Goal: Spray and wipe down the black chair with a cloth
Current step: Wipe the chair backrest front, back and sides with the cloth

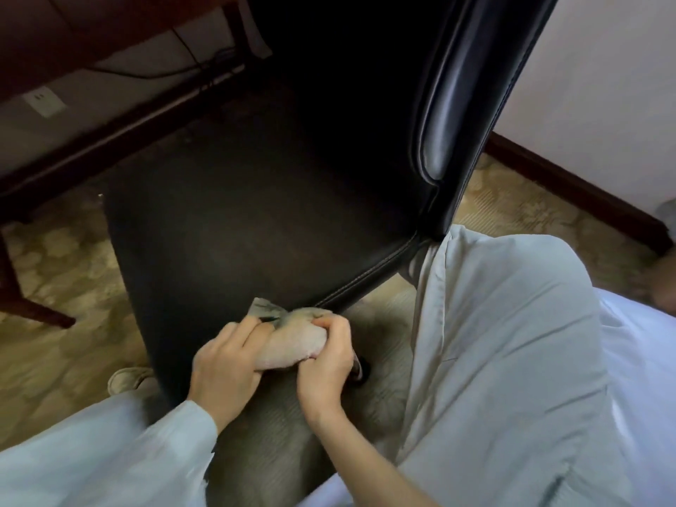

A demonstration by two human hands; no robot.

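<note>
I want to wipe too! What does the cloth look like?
Find the big black chair. At the seat's near corner, the left hand and right hand grip the cloth. It is pale and crumpled, unlike the smooth dark seat.

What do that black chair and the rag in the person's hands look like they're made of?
The black chair: probably leather or an imitation, I cannot tell which; smooth, with a soft sheen, since light glints off the backrest and pale stitching runs along the seat edge. The cloth: soft fabric, perhaps terry, matt beige with a grey-stained end, bunched into folds.
</note>
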